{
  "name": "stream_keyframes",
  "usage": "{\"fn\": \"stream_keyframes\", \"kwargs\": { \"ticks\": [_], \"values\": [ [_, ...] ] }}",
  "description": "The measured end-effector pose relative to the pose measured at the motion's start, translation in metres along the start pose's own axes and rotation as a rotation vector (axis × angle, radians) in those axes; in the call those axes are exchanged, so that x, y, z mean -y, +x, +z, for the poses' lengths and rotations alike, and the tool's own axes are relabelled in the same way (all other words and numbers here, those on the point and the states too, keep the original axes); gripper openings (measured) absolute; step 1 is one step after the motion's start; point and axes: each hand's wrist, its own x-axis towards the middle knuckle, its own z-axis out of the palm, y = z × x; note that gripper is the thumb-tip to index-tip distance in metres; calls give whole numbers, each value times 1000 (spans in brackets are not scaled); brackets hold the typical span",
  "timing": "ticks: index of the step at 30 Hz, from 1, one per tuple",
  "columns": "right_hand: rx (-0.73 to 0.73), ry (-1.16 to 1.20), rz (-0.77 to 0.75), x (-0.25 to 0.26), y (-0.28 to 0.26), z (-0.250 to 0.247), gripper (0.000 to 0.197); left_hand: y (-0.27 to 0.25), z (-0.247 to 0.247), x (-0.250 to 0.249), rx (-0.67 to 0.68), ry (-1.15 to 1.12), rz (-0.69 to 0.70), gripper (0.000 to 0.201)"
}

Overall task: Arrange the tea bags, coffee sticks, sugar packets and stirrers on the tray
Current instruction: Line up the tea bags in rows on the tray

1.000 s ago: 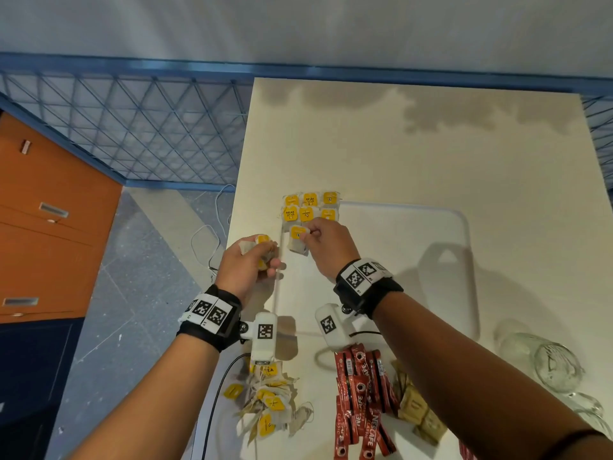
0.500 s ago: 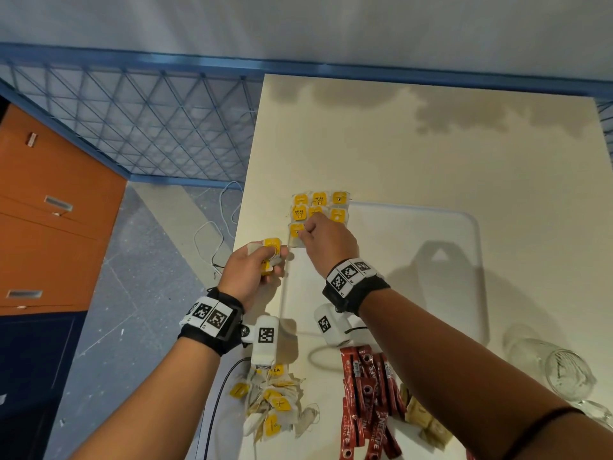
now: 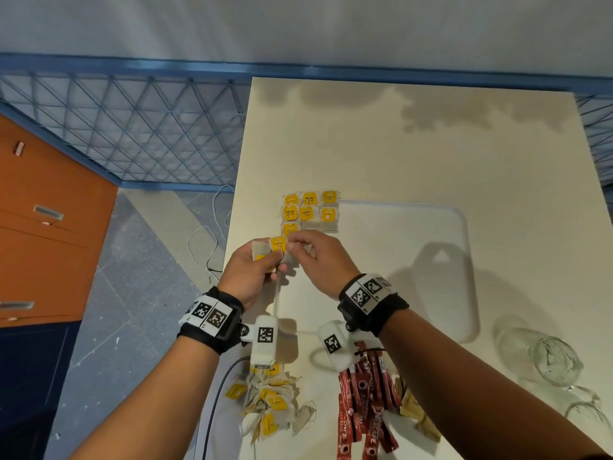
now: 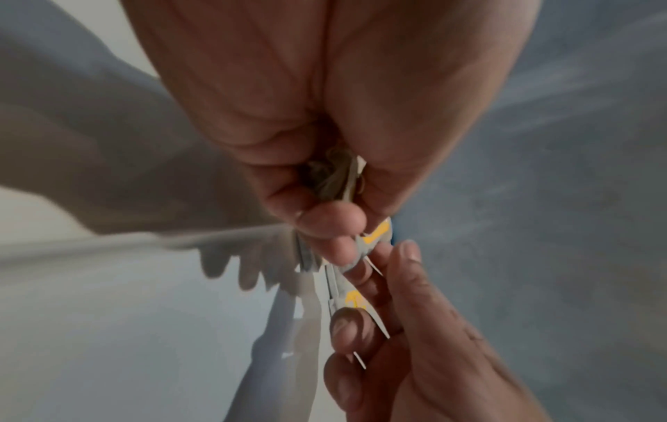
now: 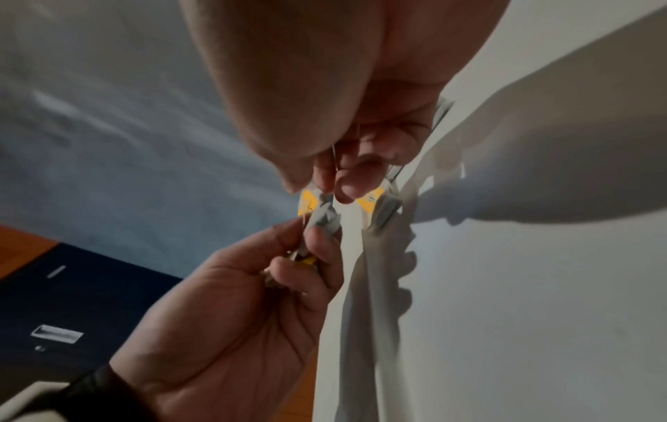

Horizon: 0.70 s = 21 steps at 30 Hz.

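A white tray (image 3: 464, 247) lies on the cream table. Several tea bags with yellow tags (image 3: 310, 210) lie in rows on the tray's far left corner. Over the tray's left edge, my left hand (image 3: 275, 258) grips a small bunch of tea bags (image 3: 278, 244). My right hand (image 3: 292, 243) meets it and pinches one tea bag (image 4: 348, 299) of that bunch between thumb and finger. The right wrist view shows the same pinch (image 5: 330, 185) above the left hand (image 5: 288, 257). Nearer me lie a loose tea bag pile (image 3: 272, 403), red coffee sticks (image 3: 361, 403) and brown sugar packets (image 3: 419, 416).
A clear glass (image 3: 544, 356) lies near the tray's near right corner, with another glass (image 3: 585, 416) by the table's edge. The table's left edge (image 3: 232, 227) drops to the floor with cables. An orange cabinet (image 3: 49, 227) stands at the left.
My right hand has come back from the rows of tea bags to my left hand and now pinches a tea bag of the bunch held there.
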Motion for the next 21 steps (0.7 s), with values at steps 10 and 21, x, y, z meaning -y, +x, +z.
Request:
{"fn": "stream_keyframes", "kwargs": {
  "ticks": [10,21],
  "values": [
    [-96,59,101,-25,-7,1,12,-5,10,3,67,76,-11,19],
    [-243,-109,186,-29,29,-13,17,-7,11,-9,-4,-167,-104,24]
  ]
}}
